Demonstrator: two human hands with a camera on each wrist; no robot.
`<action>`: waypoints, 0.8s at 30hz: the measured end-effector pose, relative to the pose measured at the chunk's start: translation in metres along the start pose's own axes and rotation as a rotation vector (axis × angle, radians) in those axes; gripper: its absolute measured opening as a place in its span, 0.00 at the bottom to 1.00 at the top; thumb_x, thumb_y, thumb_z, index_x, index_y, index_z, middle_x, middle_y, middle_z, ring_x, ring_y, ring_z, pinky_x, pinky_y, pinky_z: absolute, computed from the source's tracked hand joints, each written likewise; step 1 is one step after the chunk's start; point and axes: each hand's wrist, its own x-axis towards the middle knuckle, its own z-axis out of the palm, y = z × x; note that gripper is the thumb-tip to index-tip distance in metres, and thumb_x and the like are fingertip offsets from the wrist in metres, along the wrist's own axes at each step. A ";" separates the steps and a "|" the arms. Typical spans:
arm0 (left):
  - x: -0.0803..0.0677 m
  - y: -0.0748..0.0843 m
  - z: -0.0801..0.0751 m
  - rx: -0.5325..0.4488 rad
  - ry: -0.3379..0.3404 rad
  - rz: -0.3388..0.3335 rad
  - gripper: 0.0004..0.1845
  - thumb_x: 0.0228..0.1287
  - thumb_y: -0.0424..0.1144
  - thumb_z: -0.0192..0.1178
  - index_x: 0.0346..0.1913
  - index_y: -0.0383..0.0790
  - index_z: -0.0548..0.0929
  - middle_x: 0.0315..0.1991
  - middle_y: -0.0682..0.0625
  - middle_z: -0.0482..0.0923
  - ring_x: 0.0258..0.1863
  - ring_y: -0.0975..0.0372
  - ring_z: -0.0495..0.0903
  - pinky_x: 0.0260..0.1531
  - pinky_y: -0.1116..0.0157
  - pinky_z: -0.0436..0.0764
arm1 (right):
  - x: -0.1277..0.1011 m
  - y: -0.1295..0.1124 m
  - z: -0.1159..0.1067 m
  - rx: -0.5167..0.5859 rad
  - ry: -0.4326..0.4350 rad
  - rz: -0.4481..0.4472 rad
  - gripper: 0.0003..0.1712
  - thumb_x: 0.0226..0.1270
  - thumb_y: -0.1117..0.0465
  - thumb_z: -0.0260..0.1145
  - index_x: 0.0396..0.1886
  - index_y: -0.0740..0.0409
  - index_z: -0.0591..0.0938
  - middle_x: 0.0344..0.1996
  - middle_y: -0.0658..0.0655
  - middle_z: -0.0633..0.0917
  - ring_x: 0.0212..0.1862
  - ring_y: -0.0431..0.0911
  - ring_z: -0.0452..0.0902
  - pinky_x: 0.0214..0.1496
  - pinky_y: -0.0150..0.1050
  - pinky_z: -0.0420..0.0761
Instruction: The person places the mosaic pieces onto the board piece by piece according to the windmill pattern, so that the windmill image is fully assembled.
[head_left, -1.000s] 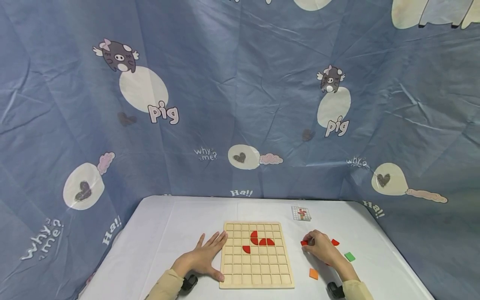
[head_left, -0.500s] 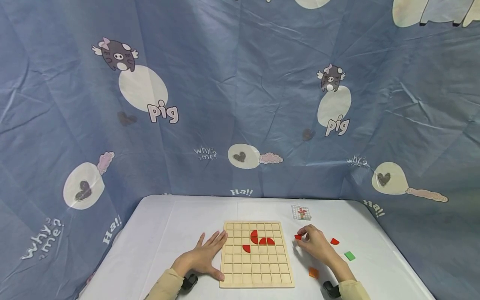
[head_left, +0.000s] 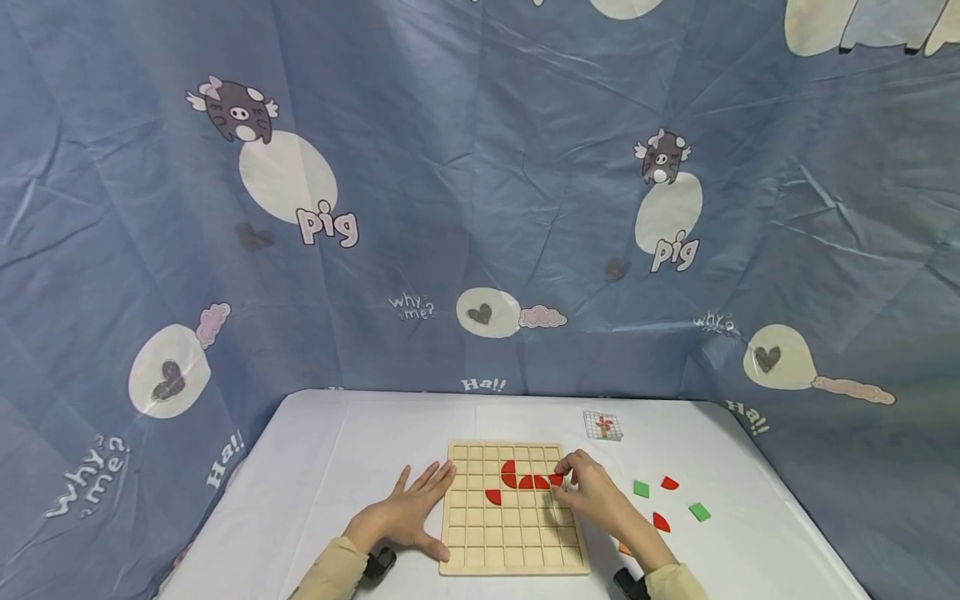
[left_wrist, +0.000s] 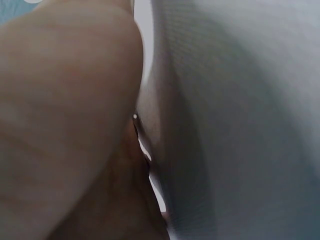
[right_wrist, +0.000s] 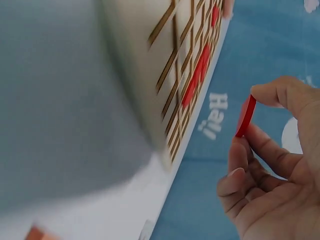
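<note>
Right hand (head_left: 591, 492) pinching a held red piece (head_left: 556, 480) over a wooden board (head_left: 528, 537)

Board: square-gridded, pale wood, lying flat on a white bench (head_left: 375, 442).

Red pieces on the board, five, all rounded on one side: an upper piece (head_left: 508, 467) and a lower piece (head_left: 509, 481) are sitting one beyond the other; two more, a middle piece (head_left: 526, 482) and a right-hand piece (head_left: 542, 482), are continuing the lower one's row to the right; a separate piece (head_left: 492, 497) is lying nearer and to the left.

Held red piece: being clamped between the thumb and fingers of the right hand, at the board's right edge, just right of the row. Whether it is touching the board cannot be told.

Left hand (head_left: 408, 512): lying palm down at the board's left side, fingers straight and spreading apart, fingertips touching the edge, thumb resting by the near left corner. The left wrist view is showing only skin and a shaded surface, too close to make out.

Loose on the bench, right of the board: a left green square (head_left: 641, 489) and a right green square (head_left: 699, 512); a far red piece (head_left: 670, 483) and a near red piece (head_left: 661, 522); an orange piece (head_left: 624, 548), partly hiding behind the right forearm.

Picture card (head_left: 603, 426): lying beyond the board's far right corner, showing a grid with coloured patches.

Backdrop: a blue cloth (head_left: 405, 167) printed with pigs and lettering is hanging behind the bench.
</note>
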 end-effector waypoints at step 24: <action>-0.001 0.001 -0.002 0.010 -0.005 -0.005 0.68 0.30 0.78 0.54 0.72 0.41 0.40 0.73 0.46 0.36 0.71 0.51 0.37 0.63 0.39 0.33 | 0.010 -0.037 0.047 -0.054 -0.128 -0.051 0.13 0.54 0.53 0.68 0.35 0.53 0.77 0.35 0.46 0.75 0.38 0.41 0.73 0.36 0.32 0.77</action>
